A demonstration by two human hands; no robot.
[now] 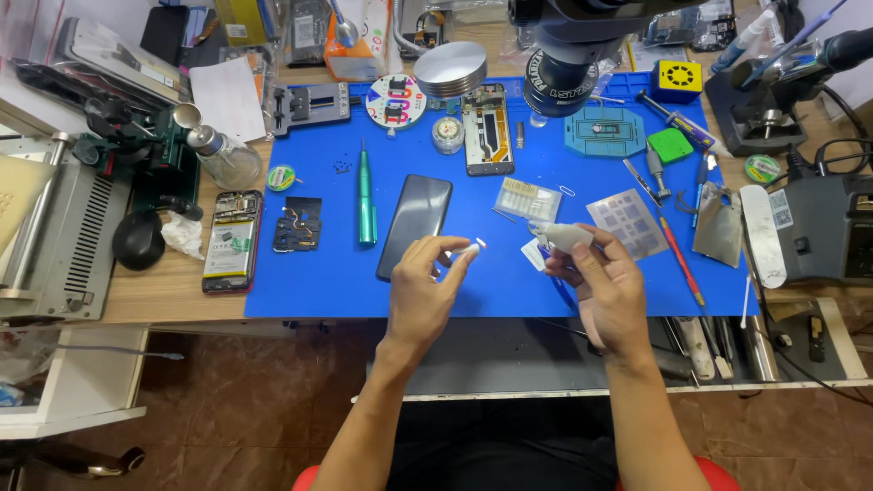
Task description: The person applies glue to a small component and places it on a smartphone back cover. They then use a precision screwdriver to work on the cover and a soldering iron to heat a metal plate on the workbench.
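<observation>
Spreading under both hands, the blue work mat (309, 273) carries a black phone (415, 225) just beyond the left hand (420, 291). The right hand (605, 291) is closed around a pale grey tube-like tool (562, 236), seemingly light and smooth, best held mid-body. The left fingertips pinch a tiny white cap (469, 247), light, easily dropped.
</observation>
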